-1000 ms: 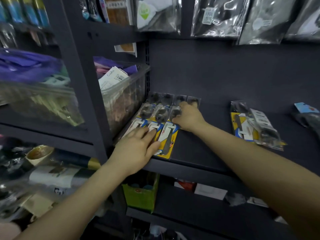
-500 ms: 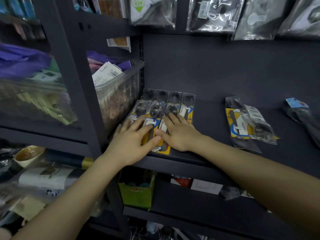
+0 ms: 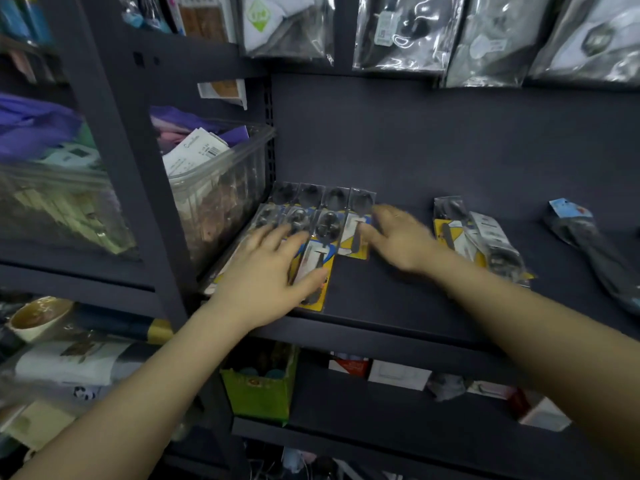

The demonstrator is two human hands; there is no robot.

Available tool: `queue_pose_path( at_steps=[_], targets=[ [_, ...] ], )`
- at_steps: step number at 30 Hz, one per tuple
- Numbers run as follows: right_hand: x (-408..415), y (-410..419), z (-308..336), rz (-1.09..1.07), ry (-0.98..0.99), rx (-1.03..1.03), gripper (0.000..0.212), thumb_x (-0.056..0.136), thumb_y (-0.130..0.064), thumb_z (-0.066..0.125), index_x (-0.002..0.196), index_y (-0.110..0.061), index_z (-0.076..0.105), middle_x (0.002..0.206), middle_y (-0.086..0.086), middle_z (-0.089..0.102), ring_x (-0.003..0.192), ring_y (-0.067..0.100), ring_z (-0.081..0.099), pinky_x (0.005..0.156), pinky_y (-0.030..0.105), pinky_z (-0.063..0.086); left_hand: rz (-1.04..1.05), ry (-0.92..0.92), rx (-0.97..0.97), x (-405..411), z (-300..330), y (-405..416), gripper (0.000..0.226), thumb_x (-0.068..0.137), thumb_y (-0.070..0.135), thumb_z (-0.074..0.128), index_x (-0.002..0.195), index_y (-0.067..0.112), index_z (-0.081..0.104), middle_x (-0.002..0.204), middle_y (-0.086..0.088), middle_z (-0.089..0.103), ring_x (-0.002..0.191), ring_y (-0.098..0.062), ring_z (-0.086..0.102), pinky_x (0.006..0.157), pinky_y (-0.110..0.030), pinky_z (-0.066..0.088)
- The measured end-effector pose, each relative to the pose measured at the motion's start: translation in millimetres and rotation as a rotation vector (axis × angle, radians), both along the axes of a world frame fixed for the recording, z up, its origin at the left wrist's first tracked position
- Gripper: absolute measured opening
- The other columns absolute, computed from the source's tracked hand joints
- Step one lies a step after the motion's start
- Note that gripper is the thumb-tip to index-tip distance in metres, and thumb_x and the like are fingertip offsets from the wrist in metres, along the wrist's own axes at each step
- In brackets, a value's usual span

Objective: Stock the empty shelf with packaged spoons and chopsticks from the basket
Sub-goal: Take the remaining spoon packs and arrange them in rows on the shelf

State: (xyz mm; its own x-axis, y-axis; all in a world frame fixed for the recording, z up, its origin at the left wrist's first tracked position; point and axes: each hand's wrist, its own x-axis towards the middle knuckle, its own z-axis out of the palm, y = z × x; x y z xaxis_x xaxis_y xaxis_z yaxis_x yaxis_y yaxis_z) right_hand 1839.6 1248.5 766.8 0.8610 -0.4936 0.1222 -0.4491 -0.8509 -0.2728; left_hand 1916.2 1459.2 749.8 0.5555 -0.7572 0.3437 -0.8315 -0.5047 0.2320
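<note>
Several packaged spoons (image 3: 325, 226) on yellow-and-blue cards lie in two overlapping rows at the left end of the dark shelf (image 3: 398, 306). My left hand (image 3: 266, 275) lies flat on the front row, fingers spread, holding nothing. My right hand (image 3: 398, 237) hovers blurred just right of the rows, fingers apart, touching the edge of the rightmost back pack (image 3: 356, 233). A small pile of more spoon packs (image 3: 485, 240) lies further right on the shelf. A dark long pack with a blue label (image 3: 595, 251) lies at the far right. The basket is out of view.
A clear plastic bin (image 3: 221, 188) of goods stands in the bay left of the shelf, behind a dark upright post (image 3: 138, 174). Bagged items (image 3: 401, 32) hang above. A green box (image 3: 259, 393) and small cartons (image 3: 398, 375) sit on the shelf below.
My right hand has slid off the front packs and moved right and back, to beside the rows. My left hand stays pressed on the front row.
</note>
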Motion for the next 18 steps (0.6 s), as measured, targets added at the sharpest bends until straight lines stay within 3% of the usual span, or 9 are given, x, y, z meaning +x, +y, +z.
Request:
queue_pose_path(
  at_steps=[2, 5, 7, 10, 14, 16, 18],
  targets=[
    [-23.2, -27.8, 11.4, -0.204, 0.036, -0.195, 0.064, 0.090, -0.047, 0.048, 0.134, -0.003, 0.037, 0.142, 0.021, 0.039, 0.131, 0.038, 0.035, 0.106, 0.044, 0.033, -0.097, -0.050, -0.056, -10.3, 8.7, -15.6, 0.082, 0.070, 0.069, 0.022, 0.130, 0.019, 0.047, 0.137, -0.002, 0.048, 0.131, -0.022, 0.036, 0.109, -0.034, 0.028],
    [-50.3, -58.5, 11.9, -0.339, 0.172, -0.195, 0.070, 0.077, -0.054, 0.061, 0.127, -0.006, 0.046, 0.131, 0.020, 0.050, 0.121, 0.037, 0.044, 0.099, 0.040, 0.037, -0.184, 0.010, -0.053, -21.7, 14.4, -45.5, 0.073, 0.070, 0.064, 0.027, 0.118, 0.018, 0.057, 0.122, 0.000, 0.058, 0.117, -0.020, 0.049, 0.100, -0.032, 0.040],
    [-57.1, -69.1, 9.1, -0.312, 0.207, -0.119, 0.061, 0.072, -0.059, 0.063, 0.111, -0.012, 0.058, 0.120, 0.014, 0.058, 0.113, 0.031, 0.051, 0.093, 0.034, 0.040, -0.214, 0.101, -0.061, -27.3, 15.0, -65.5, 0.060, 0.074, 0.059, 0.038, 0.113, 0.018, 0.059, 0.115, 0.001, 0.060, 0.109, -0.019, 0.055, 0.093, -0.035, 0.046],
    [-61.3, -68.4, 19.6, -0.290, 0.205, 0.016, 0.046, 0.077, -0.044, 0.068, 0.105, -0.009, 0.059, 0.118, 0.013, 0.059, 0.111, 0.028, 0.055, 0.082, 0.029, 0.042, -0.262, 0.141, -0.012, -34.3, 15.5, -92.3, 0.038, 0.085, 0.039, 0.054, 0.115, 0.017, 0.058, 0.115, 0.000, 0.059, 0.107, -0.017, 0.054, 0.091, -0.029, 0.044],
    [-55.1, -63.0, 22.7, -0.215, 0.280, 0.021, 0.023, 0.084, -0.029, 0.062, 0.095, -0.011, 0.055, 0.122, 0.015, 0.058, 0.112, 0.030, 0.057, 0.082, 0.032, 0.046, -0.283, 0.135, -0.005, -41.5, 24.7, -119.7, 0.037, 0.088, 0.032, 0.054, 0.121, 0.016, 0.054, 0.122, 0.000, 0.056, 0.112, -0.016, 0.052, 0.095, -0.026, 0.040],
    [-49.3, -66.2, 13.1, -0.209, 0.272, -0.028, 0.025, 0.083, -0.030, 0.059, 0.095, -0.008, 0.055, 0.121, 0.017, 0.058, 0.108, 0.031, 0.057, 0.075, 0.031, 0.042, -0.290, 0.130, 0.010, -43.4, 27.5, -131.8, 0.038, 0.088, 0.031, 0.053, 0.123, 0.016, 0.052, 0.125, -0.001, 0.054, 0.114, -0.017, 0.052, 0.096, -0.029, 0.041],
    [-48.7, -67.3, 7.1, -0.194, 0.280, -0.094, 0.036, 0.083, -0.030, 0.053, 0.110, -0.006, 0.056, 0.125, 0.019, 0.054, 0.112, 0.033, 0.053, 0.080, 0.033, 0.042, -0.298, 0.116, 0.025, -45.2, 28.3, -142.8, 0.039, 0.089, 0.029, 0.052, 0.124, 0.016, 0.050, 0.126, -0.002, 0.053, 0.114, -0.019, 0.052, 0.097, -0.033, 0.042]
  ],
)
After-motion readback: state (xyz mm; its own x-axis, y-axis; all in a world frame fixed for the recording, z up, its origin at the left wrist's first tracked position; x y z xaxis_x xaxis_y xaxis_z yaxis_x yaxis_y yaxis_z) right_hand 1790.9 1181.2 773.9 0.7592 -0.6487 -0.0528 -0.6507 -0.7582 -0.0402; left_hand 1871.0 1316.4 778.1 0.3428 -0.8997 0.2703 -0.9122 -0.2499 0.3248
